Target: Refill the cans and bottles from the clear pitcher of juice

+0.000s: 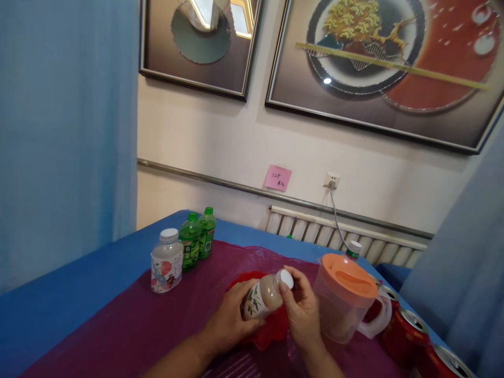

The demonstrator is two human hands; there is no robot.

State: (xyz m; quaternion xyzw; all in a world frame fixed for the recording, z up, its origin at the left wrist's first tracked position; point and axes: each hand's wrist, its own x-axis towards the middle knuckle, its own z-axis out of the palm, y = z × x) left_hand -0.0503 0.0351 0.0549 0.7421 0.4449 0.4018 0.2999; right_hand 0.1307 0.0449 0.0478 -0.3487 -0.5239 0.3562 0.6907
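Observation:
My left hand (232, 317) is wrapped round the body of a small clear bottle (263, 296) with a pale drink inside and a leaf-print label. The bottle leans to the right. On its white cap (284, 281) the thumb and fingers of my right hand (301, 307) are closed; the cap sits at the bottle's mouth. Beneath the bottle lies a red dish with a wavy rim (271, 333), partly hidden by my hands. Just right of my right hand stands a clear plastic pitcher (336, 315) with an orange lid (348, 278).
At left stand a larger white-capped bottle (167, 262) and two green bottles (190, 244). Several red cans (405, 336) line the right edge, and another white-capped bottle (353, 249) is behind the pitcher. A purple sheet (129, 325) covers part of the blue table (59, 294).

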